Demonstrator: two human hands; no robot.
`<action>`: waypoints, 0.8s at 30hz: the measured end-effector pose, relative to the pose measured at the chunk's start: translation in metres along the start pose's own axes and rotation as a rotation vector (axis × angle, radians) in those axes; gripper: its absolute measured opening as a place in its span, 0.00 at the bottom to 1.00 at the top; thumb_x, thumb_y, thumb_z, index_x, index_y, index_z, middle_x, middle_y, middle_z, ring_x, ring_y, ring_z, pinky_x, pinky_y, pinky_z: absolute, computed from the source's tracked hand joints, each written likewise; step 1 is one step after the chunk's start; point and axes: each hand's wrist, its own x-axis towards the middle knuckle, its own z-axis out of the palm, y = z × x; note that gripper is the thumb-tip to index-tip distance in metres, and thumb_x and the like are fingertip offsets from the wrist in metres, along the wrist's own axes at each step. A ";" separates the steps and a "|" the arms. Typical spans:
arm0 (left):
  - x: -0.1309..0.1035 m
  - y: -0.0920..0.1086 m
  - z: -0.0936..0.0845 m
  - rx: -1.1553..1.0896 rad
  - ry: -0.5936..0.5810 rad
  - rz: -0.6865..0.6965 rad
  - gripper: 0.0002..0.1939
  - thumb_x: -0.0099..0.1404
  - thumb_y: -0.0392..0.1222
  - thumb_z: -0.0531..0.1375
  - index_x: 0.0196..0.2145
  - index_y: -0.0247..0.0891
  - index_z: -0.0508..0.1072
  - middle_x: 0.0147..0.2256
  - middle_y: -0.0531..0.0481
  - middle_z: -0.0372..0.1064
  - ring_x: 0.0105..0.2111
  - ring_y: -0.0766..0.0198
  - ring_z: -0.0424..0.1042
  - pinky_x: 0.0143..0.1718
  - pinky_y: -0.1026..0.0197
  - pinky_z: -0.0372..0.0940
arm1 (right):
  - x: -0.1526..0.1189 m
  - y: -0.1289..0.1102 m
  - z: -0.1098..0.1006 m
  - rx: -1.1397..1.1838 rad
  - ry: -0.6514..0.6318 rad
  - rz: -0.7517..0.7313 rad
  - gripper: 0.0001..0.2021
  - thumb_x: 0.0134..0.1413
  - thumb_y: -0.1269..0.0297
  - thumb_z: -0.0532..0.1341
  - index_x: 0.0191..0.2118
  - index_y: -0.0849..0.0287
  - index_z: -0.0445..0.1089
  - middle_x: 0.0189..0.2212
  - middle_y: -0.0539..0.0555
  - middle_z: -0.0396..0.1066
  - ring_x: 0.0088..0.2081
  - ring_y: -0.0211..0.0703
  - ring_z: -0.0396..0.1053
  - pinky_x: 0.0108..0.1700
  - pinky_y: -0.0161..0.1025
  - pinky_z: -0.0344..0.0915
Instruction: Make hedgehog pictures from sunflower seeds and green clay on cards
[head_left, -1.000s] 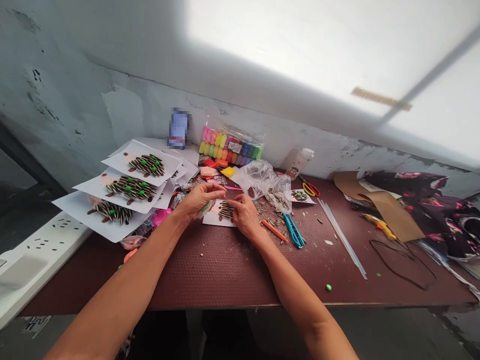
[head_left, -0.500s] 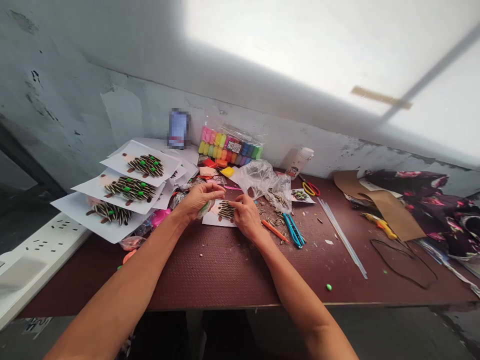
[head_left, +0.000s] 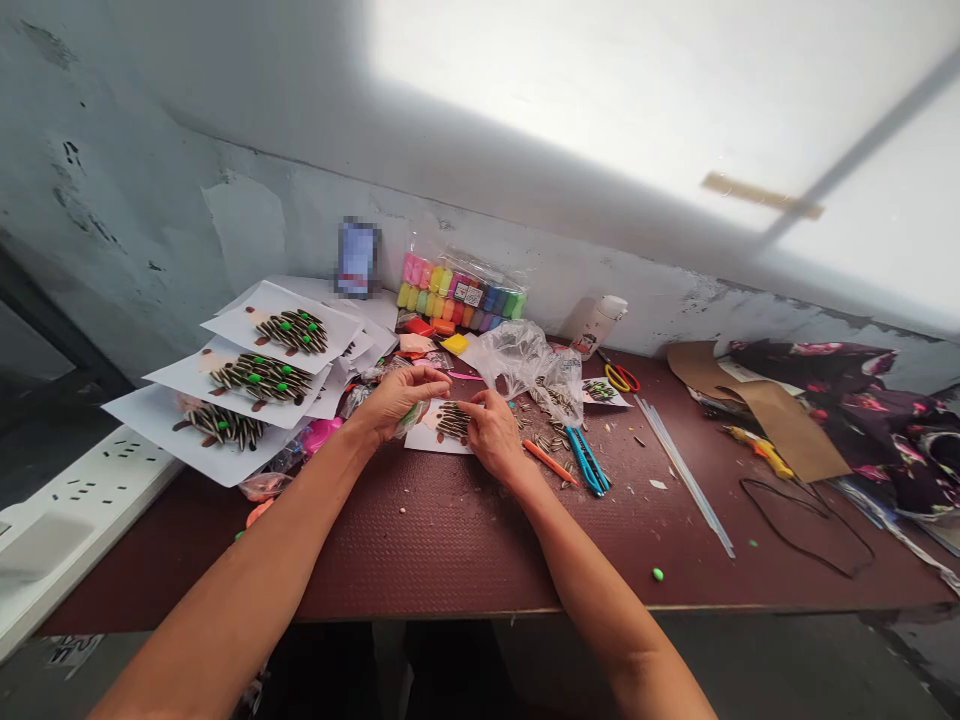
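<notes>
Left hand (head_left: 403,398): fingers curled, appears to hold a clear packet with green in it (head_left: 411,418), above the card's far-left side. Right hand (head_left: 495,432): fingertips at the seed rows (head_left: 451,420); pinching or just pressing, can't tell. White card (head_left: 429,438) lies on the table (head_left: 420,570) between and under the hands.

Risks, judged from layout:
- right fingers knock seeds crooked if the bond is weak or the push is sideways.
- packet could brush the card, since it hangs right beside it.
- card could slip; no finger clearly pins it.
- loose seeds (head_left: 556,438) and blue tool (head_left: 587,462) sit close to the right wrist, easy to bump.
- green blob (head_left: 658,575) near the front edge could roll off.

Hard to see: right hand covers the card's right part; left fingertips' contents too small; phone-like object (head_left: 358,257) pixelated; forearms cut off at frame bottom.
</notes>
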 end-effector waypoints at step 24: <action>0.004 -0.005 -0.004 0.020 -0.014 0.016 0.13 0.48 0.37 0.74 0.29 0.35 0.75 0.25 0.52 0.74 0.20 0.71 0.68 0.20 0.69 0.62 | -0.002 -0.005 -0.004 -0.095 -0.044 0.001 0.17 0.61 0.75 0.57 0.48 0.55 0.79 0.47 0.58 0.68 0.46 0.47 0.64 0.50 0.40 0.60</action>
